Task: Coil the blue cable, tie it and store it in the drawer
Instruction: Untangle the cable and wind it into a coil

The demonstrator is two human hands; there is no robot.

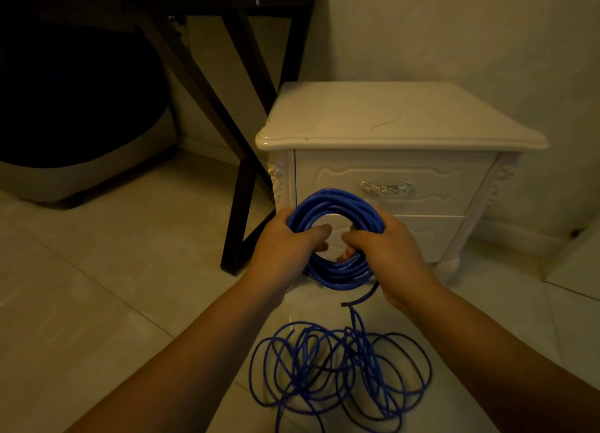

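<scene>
Floor (97,286): pale glossy tiles; everything here stands or lies on it.
Table (246,59): dark, with crossed legs, just left of the nightstand. There is a dark rounded bulk beneath it, and I cannot tell what it is.
Nightstand (389,117): white with carved corners, standing against the wall.
Drawer (341,176): the top one, its front flush and closed. A second front below it is partly hidden behind the coil.
Blue cable (334,202): partly wound, partly loose.
Loose loops (341,367): a tangled spread on the floor in front of the nightstand, between the person's forearms. One strand rises from it to the underside of the coil.
Coil (337,275): several turns in a ring, held upright in the air before the drawer fronts.
Left hand (285,247): grips the coil's left side, fingers (315,231) wrapped round the bundle.
Right hand (389,254): grips the right side, fingers curled through the ring.
Handle (386,188): ornate silver, at the middle of the top drawer.
</scene>
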